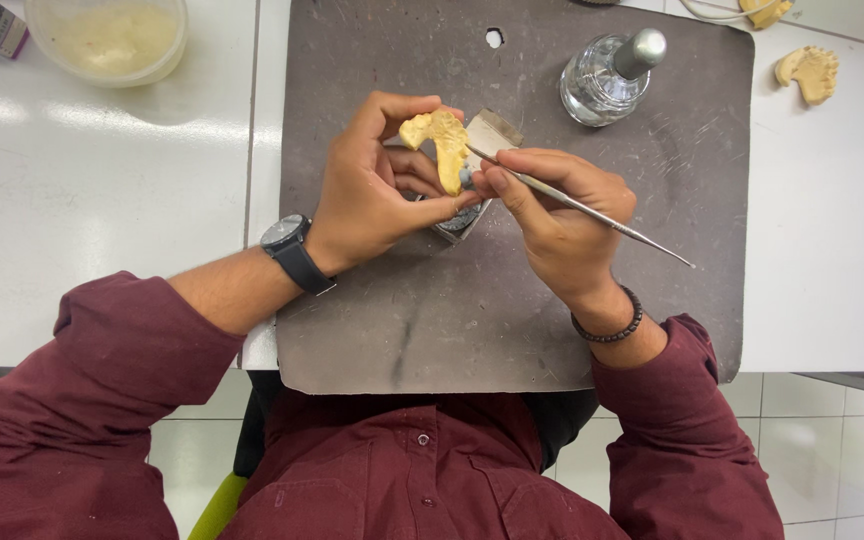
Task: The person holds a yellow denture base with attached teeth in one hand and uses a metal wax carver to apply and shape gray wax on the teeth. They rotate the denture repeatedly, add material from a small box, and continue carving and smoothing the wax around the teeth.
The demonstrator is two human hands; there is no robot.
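Holding the yellow dental cast (439, 143) above the middle of the grey mat (382, 330), your left hand (377, 190) has its fingers (404, 104) curled closed around the model, thumb below and forefinger arched over the top. Your right hand (552, 215) sits just right of it, fingers pinched shut on a thin metal instrument (592, 212) held like a pen; its tip meets the cast's right edge and its long tail points away to the right and toward you. Beneath both hands a small grey piece (464, 222) rests on the mat, mostly hidden. On the far right of the mat stands a glass bottle (607, 80) with a metal cap. Off the mat, on the white bench (102, 200), a translucent plastic tub (110, 40) of pale material sits at the far left, and another yellow cast (810, 72) lies at the far right.
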